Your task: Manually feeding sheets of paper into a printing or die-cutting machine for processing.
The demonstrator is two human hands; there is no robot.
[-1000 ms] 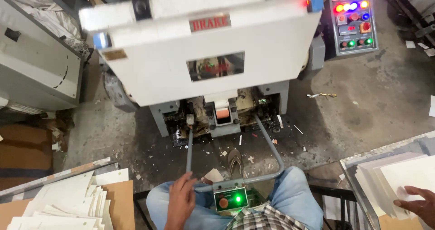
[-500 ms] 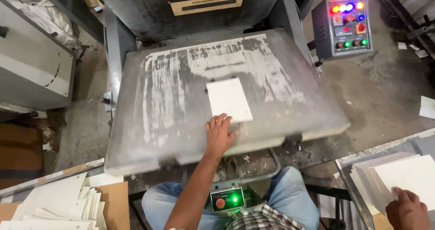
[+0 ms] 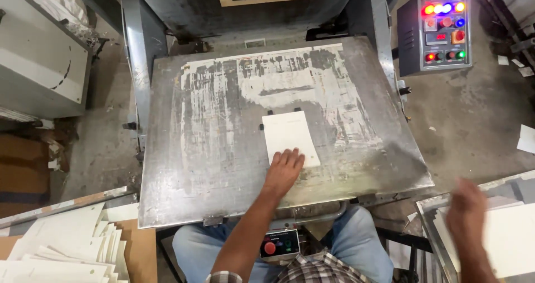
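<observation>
Two hands at work, left hand (image 3: 284, 169) mid-frame, fingers flat together on white card (image 3: 290, 138) on grey metal platen (image 3: 217, 149), right hand (image 3: 467, 208) lower right, blurred over white sheet stack (image 3: 510, 238), finger state unreadable.

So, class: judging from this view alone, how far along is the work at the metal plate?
Done: processed sheets are piled lower left. In hand: the left hand rests on a white sheet lying on the metal plate; the right hand, blurred, is over the white stack. Left: that stack.

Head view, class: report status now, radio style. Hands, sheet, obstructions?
Left hand flat on white sheet, on metal platen. Right hand blurred over paper stack. Nothing blocking sheet.
</observation>
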